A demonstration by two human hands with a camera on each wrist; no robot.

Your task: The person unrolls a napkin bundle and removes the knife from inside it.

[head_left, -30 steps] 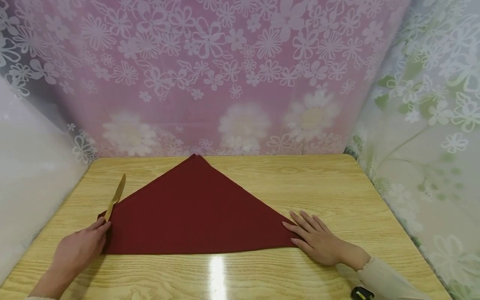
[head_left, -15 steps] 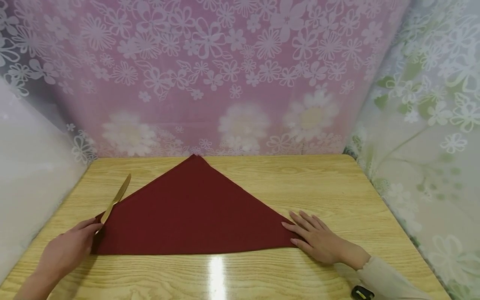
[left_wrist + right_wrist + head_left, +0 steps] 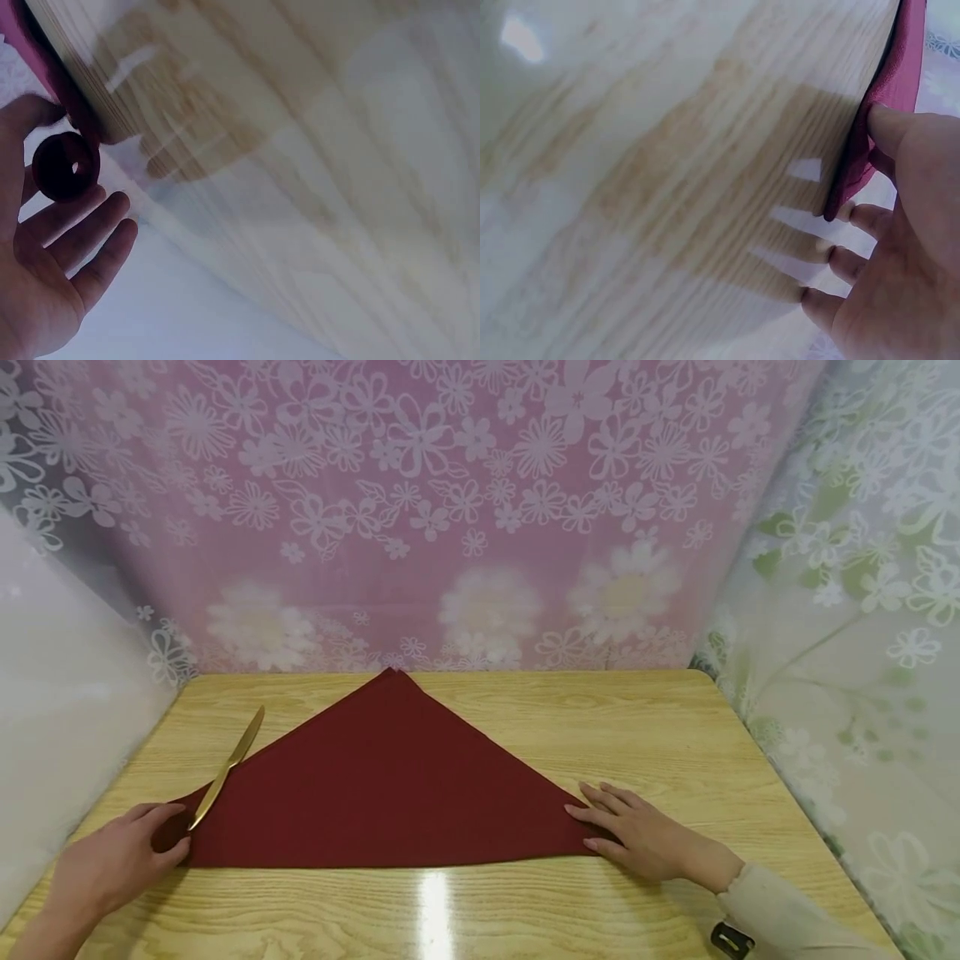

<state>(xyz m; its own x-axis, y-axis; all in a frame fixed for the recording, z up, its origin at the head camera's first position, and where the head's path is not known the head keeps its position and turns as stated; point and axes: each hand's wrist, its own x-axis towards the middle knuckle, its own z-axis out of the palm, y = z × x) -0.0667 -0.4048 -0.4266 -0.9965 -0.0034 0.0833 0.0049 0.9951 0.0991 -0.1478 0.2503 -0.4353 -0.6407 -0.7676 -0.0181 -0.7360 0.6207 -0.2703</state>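
Observation:
A dark red cloth napkin (image 3: 390,777), folded into a wide triangle, lies with its peak toward the back edge. My left hand (image 3: 112,864) holds the left corner between thumb and fingers. There, in the left wrist view, the cloth (image 3: 65,166) curls into a dark loop. Across the left slanting edge lies a golden table knife (image 3: 227,768), its handle end close to my left fingertips. At the other corner, my right hand (image 3: 645,835) rests with spread fingers on the cloth. Its thumb (image 3: 889,127) touches the cloth edge in the right wrist view.
Everything lies on a wood-grain table (image 3: 510,910). A pink flowered curtain (image 3: 480,527) hangs behind it, and a pale flowered sheet (image 3: 862,652) borders the right side. A small black object (image 3: 731,941) is beside the right sleeve (image 3: 795,914).
My left hand has moved left, off the knife handle, and now holds the napkin corner. The knife has tilted slightly to the right. My right hand's fingers have drawn in a little.

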